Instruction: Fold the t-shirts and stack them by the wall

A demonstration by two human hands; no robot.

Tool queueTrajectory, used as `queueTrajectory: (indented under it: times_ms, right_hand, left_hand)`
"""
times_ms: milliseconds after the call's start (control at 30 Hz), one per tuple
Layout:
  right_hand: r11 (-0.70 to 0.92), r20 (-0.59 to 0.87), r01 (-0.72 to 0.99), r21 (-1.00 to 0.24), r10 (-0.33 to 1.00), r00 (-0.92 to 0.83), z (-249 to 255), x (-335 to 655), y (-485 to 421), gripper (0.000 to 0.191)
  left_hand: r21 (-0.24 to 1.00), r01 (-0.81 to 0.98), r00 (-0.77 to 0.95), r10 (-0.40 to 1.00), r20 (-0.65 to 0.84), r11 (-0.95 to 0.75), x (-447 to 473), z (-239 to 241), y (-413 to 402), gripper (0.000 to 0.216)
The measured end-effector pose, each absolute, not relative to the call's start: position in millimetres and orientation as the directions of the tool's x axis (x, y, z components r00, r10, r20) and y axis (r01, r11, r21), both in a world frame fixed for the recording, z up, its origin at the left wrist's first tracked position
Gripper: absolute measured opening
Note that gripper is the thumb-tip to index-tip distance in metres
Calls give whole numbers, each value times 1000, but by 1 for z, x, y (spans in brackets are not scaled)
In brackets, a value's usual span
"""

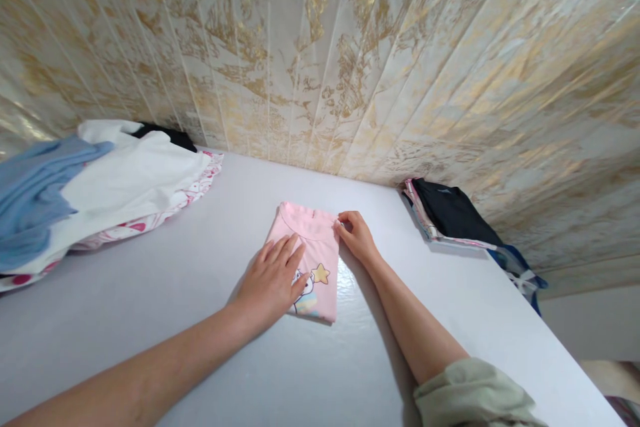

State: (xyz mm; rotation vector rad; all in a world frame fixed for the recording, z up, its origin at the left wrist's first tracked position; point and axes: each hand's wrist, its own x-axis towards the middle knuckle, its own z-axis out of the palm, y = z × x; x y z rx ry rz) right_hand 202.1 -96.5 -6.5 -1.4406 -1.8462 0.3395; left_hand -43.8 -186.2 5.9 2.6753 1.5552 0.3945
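Pink shirt (325,250), folded into a neat upright rectangle, lies near the middle of the pale table (300,380), collar end toward the patterned curtain (320,80); left hand (273,277) open, palm down, fingers somewhat spread across the shirt's left and middle, probably to press the layers flat and stop them sliding; right hand (357,237) at the upper right corner, fingers curled, thumb and forefinger brought to the collar's edge, as if to true up that corner; whether cloth is nipped between them I cannot tell from where I stand; front faces up, presumably so the neckline can be seen and squared. Looks of it: soft pink, smooth over most of the face, slight puckering below the wide collar band (310,220); a yellow star (321,273) on the chest, beside a white cartoon figure partly hidden by the left fingers; lower edge fairly straight, right side crisp. Farther out, left: a loose heap, white garment (135,177) over red-and-white printed cloth (200,183), blue garment (30,187) slumped on top, black cloth (170,137) behind; well to the right, by the curtain, a flatter stack topped by a black garment (450,213); a rolled green sleeve (470,390) on the right arm.
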Motion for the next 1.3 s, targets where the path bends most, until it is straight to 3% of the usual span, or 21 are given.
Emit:
queueTrajectory:
  times_ms: [567,800,1000,1300]
  right_hand:
    - [305,388,775,-554,918,-83,-9,202,-95,8]
    - [316,404,782,-537,910,-91,-13,204,-92,8]
    - [332,415,780,-531,904,-103,-14,204,-92,9]
    - [305,393,792,-529,915,-89,-9,203,-94,9]
  left_hand:
    - [188,852,460,870,175,-489,-40,12,-192,53]
    - [320,619,714,684,151,-717,-33,8,-212,63]
    - [310,621,724,678,124,-720,-33,7,-212,63]
    - [332,627,755,654,-39,-705,-37,29,-223,68]
